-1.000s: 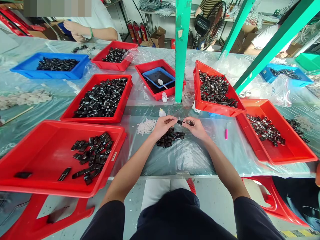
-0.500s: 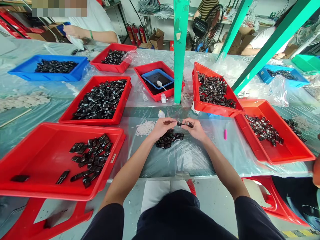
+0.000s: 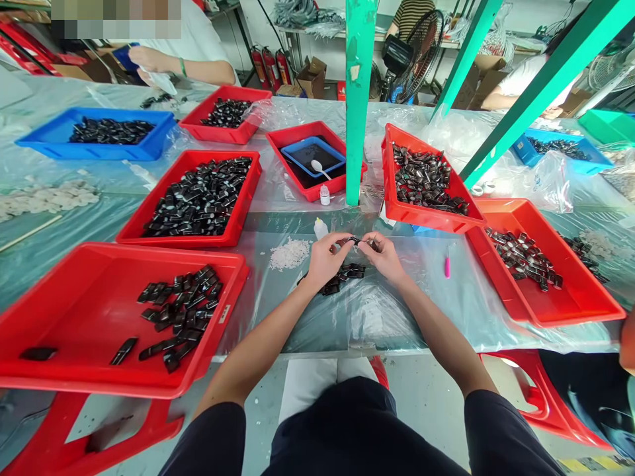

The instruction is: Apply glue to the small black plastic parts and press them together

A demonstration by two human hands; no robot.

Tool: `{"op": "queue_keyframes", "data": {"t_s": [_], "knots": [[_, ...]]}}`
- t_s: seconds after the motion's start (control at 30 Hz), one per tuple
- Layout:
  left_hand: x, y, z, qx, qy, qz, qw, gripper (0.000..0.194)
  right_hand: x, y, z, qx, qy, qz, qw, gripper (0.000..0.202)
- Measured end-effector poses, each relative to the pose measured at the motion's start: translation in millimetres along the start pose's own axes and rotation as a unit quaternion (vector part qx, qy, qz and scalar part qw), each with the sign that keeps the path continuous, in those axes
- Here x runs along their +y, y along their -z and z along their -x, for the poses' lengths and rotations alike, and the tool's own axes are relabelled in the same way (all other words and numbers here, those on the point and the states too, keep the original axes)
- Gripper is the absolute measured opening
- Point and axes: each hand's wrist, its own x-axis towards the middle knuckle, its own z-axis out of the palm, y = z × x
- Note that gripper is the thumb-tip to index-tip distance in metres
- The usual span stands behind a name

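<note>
Between my fingertips is a small black plastic part [image 3: 354,240], mostly covered by them. My left hand [image 3: 327,256] pinches its left end, and my right hand [image 3: 381,254] grips the right end. Just below the hands, a pile of similar black parts [image 3: 351,272] lies on the plastic-covered table, partly hidden by my left hand. To the left of that hand is a heap of small white pieces [image 3: 290,254]. A white squeeze bottle [image 3: 320,228] stands just behind my left hand.
Red trays of black parts surround the work spot: front left [image 3: 99,317], back left [image 3: 188,198], back right [image 3: 432,218] and far right [image 3: 580,304]. A green post [image 3: 360,99] rises behind my hands. A pink-handled tool [image 3: 447,267] lies to the right. Other people sit across the table.
The black part has been turned and brought slightly up and left between my fingers. My left hand has shifted a little, covering more of the pile's left side.
</note>
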Motion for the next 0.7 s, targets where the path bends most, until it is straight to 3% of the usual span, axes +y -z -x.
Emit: {"op": "queue_keyframes", "data": {"t_s": [0.1, 0.2, 0.37, 0.57, 0.7], "knots": [[5, -1.3, 1, 0.011, 0.014, 0.04, 0.999, 0.029, -6, -1, 2, -0.026, -0.102, -0.111, 0.988, 0.057], [10, -2.8, 4, -0.025, -0.006, 0.056, 0.998, 0.027, -9, -2, 3, -0.068, -0.179, -0.184, 0.964, 0.063], [12, -3.3, 6, -0.066, -0.077, -0.017, 0.995, 0.019, -8, -5, 2, -0.094, -0.236, -0.216, 0.943, 0.061], [0, 3.1, 0, -0.001, -0.102, -0.075, 0.992, 0.016, -8, 2, 0, -0.095, -0.194, -0.192, 0.957, 0.06], [-9, 7.3, -5, -0.024, -0.1, -0.135, 0.985, 0.014, -5, 14, -1, -0.063, -0.042, 0.065, 0.995, 0.047]]}}
